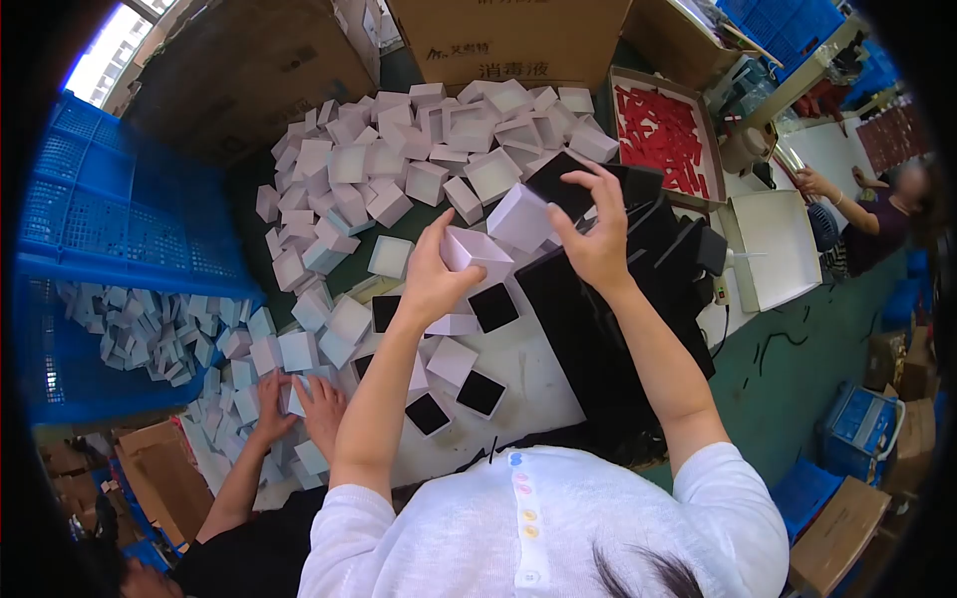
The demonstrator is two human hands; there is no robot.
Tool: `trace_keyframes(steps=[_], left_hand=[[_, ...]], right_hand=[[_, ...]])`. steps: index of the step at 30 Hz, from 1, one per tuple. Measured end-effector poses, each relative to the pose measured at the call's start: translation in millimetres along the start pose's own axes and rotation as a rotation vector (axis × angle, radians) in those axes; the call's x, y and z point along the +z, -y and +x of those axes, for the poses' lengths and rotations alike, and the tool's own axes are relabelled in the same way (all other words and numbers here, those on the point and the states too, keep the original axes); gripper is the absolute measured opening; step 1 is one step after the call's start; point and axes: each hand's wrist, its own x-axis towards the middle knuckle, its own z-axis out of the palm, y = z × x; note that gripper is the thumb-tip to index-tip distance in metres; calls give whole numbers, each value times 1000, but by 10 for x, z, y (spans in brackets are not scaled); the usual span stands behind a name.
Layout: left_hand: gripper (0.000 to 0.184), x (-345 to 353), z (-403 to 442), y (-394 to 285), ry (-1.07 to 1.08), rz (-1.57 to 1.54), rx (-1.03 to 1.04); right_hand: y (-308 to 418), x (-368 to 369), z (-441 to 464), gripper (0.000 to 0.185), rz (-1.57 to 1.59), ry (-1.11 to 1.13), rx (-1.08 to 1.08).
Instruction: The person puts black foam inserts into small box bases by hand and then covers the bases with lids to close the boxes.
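Observation:
My left hand (439, 279) is closed around a white cardboard box (477, 249), its open side partly facing up. Just above and to the right is another small white box (521, 217). My right hand (598, 234) has its thumb and index finger spread apart, with the thumb tip at that box's right edge. From this angle a real grip on it does not show. Below my left hand, several boxes with black tops, such as this black-topped box (481, 394), lie on the white table (543, 384) among plain white ones.
A large heap of white boxes (389, 164) covers the far table. A tray of red strips (658, 140) stands at back right, black sheets (598, 329) on the right. Left, a co-worker's hands (299, 409) handle boxes beside a blue crate (130, 209). Another person (877, 219) sits far right.

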Motion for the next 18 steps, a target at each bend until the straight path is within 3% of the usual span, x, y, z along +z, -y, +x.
trace_keyframes(steps=[1,3,5,7,10,11,13,15,17,18], left_hand=[[94,-4,-17,-30,-94,208,7],[98,-14,-126,-185,-52,119,23],[105,60,-235,-349,218,-532,24],[109,107,-279,-313,334,-542,63],[107,200,-325,-170,358,-542,337],[107,274,-368,-122,366,-544,332],[105,442,-472,-200,18,-544,-153],[102,323,-564,-232,83,-596,-200],[106,56,-612,-128,113,-47,-245],[92,14,-634,110,-58,232,9]], right_hand=[[-2,-23,31,40,60,-6,27],[136,-119,-14,42,210,257,-142],[189,-80,-149,46,342,650,-213],[186,-68,-240,46,254,719,-321],[191,-81,-431,62,-104,675,-377],[221,-83,-499,62,-107,672,-367],[289,-93,-606,69,95,599,-300],[308,-314,-681,66,-24,415,-249],[133,-569,-790,63,-275,120,-104],[68,-713,-866,67,-486,68,-28]])
